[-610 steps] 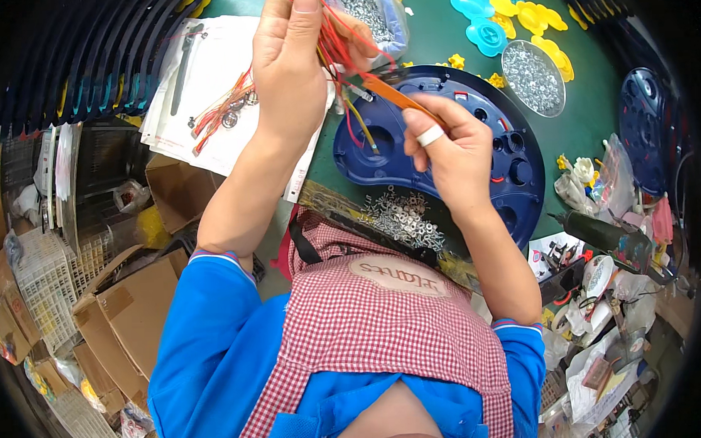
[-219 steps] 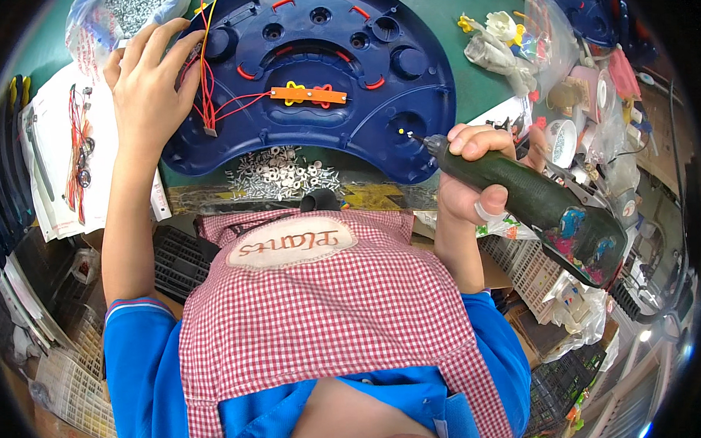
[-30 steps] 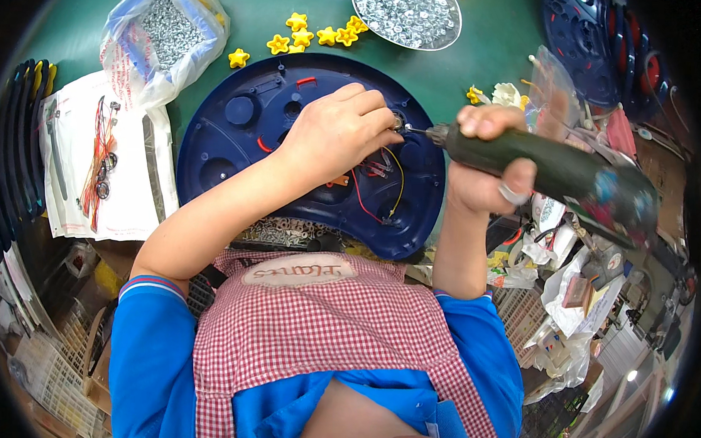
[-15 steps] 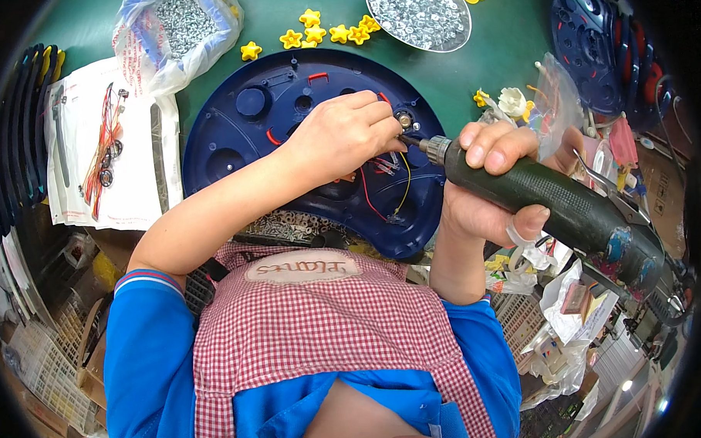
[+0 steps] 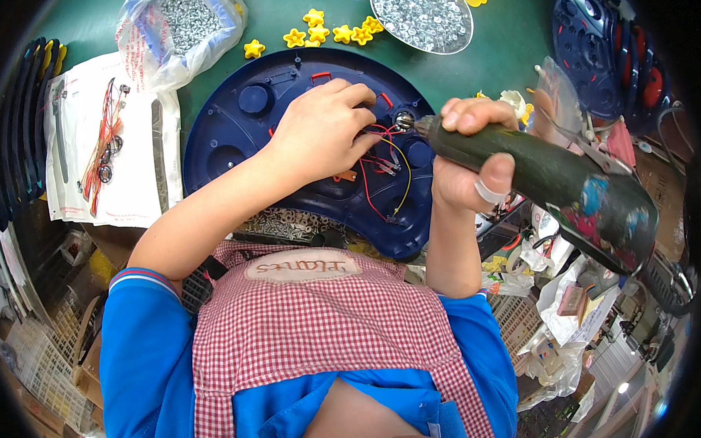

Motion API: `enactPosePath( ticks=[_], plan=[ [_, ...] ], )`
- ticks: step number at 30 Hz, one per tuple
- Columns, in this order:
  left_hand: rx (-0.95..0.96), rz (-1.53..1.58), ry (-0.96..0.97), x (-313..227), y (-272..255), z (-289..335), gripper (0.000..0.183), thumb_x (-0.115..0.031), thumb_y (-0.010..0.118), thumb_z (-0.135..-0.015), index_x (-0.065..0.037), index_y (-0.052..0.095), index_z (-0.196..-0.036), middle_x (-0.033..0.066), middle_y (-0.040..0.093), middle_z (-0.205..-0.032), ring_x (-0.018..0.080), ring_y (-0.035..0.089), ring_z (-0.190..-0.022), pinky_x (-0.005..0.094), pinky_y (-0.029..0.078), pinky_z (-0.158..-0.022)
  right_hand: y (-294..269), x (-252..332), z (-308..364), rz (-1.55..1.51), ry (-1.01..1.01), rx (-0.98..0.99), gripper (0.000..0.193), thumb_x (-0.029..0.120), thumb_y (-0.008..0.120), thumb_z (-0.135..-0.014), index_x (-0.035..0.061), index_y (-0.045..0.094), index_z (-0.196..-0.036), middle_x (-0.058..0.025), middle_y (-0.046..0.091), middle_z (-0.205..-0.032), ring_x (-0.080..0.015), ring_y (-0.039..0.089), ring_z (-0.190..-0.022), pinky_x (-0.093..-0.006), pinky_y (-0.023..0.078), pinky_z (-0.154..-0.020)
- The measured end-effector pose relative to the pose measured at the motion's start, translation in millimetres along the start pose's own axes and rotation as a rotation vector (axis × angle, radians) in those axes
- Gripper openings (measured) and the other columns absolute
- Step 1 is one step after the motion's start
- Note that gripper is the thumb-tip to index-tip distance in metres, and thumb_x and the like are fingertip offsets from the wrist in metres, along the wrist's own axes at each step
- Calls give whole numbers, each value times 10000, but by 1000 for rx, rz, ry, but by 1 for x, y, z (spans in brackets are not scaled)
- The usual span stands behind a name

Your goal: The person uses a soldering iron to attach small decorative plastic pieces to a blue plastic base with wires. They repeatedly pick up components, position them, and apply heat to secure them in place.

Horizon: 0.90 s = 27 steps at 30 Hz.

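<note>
A dark blue plastic shell (image 5: pixel 235 130) with a curved outline lies on the green table. My right hand (image 5: pixel 471 149) wraps round a dark green electric screwdriver (image 5: pixel 553 165). Its front end points at a small round metal part (image 5: pixel 403 121) at the shell's right side; whether the bit touches is hidden. My left hand (image 5: pixel 324 127) is over the middle of the shell, fingers curled, thumb and forefinger closed about thin red wires (image 5: pixel 381 130). A yellow wire (image 5: pixel 407 178) loops down the shell beside them. An orange-brown piece (image 5: pixel 346 175) shows below my left hand.
Yellow star pieces (image 5: pixel 317 33), a bag of metal screws (image 5: pixel 189 24) and a dish of clear small parts (image 5: pixel 424 15) stand beyond the shell. Wire bundles (image 5: pixel 105 158) lie on a white package at left. More blue shells (image 5: pixel 592 48) stack at far right.
The screwdriver has shifted up and left, its front end now over the round metal part. My left hand has drawn back to the left, uncovering red wires.
</note>
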State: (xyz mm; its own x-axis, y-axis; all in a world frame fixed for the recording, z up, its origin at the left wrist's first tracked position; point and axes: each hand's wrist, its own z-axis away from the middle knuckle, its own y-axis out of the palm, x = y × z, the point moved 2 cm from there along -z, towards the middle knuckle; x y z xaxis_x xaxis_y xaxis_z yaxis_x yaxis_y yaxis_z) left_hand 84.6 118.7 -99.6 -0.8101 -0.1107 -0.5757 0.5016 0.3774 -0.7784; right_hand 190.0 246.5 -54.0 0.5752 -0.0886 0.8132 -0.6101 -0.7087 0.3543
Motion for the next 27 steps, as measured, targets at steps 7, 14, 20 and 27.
enactPosePath(
  ticks=[7,14,20,27],
  plan=[
    [-42,60,-33,1,4,4,151,-184,718,-773,-53,725,-847,50,645,-1047,245,627,-915,353,514,-813,6,-14,-1,12,32,0,841,358,823,-761,-16,328,-1329,-109,606,-749,-196,608,-658,-330,538,-659],
    [-74,42,-13,1,6,7,135,-166,716,-770,-57,717,-850,48,644,-1038,241,627,-909,360,513,-815,-4,-21,-9,14,75,296,783,372,682,-867,59,269,-1455,-104,583,-776,-208,563,-695,-381,488,-719],
    [-79,-71,186,-6,-11,19,256,-111,725,-682,-97,683,-934,30,609,-1073,194,588,-974,338,483,-837,-44,34,-4,200,-109,-232,522,565,549,-840,49,591,-775,-88,590,-746,-221,560,-699,-357,454,-730],
    [121,-272,291,-23,-4,10,296,-135,649,-722,-93,651,-1015,17,585,-1105,173,544,-1039,302,424,-861,-96,36,29,793,-22,-287,637,131,663,-895,-44,288,-1379,-174,611,-966,-205,590,-882,-378,523,-788]
  ],
)
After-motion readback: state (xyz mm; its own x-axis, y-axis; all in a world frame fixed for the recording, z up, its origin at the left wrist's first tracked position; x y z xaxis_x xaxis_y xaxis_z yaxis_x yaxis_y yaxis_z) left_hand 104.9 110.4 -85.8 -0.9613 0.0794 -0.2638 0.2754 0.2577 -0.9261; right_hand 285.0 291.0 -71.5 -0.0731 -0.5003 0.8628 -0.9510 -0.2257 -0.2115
